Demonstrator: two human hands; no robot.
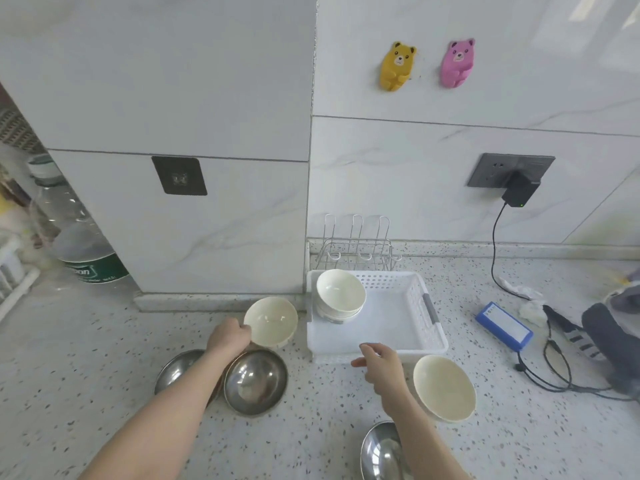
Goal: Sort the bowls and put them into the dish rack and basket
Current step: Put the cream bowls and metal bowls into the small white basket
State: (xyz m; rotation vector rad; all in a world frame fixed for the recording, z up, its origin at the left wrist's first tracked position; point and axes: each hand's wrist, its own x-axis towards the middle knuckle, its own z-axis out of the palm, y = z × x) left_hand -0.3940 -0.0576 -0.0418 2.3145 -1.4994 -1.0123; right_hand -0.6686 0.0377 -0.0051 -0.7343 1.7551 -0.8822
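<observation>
My left hand (pixel 228 337) grips the rim of a cream bowl (pixel 272 321), held tilted just left of the white plastic basket (pixel 429 327). Stacked white bowls (pixel 341 295) sit in the basket's back left corner. My right hand (pixel 379 363) hovers open and empty at the basket's front edge. Another cream bowl (pixel 444 386) rests on the counter to its right. Two steel bowls (pixel 256 381) (pixel 176 368) lie under my left arm, and a third steel bowl (pixel 381 452) is at the bottom, partly hidden by my right arm. An empty wire dish rack (pixel 358 245) stands behind the basket.
A blue box (pixel 504 326) with black cables (pixel 554 362) lies right of the basket, beside grey cloth (pixel 613 337). A charger (pixel 519 190) hangs in the wall socket. A large water bottle (pixel 74 233) stands at the far left behind the wall corner.
</observation>
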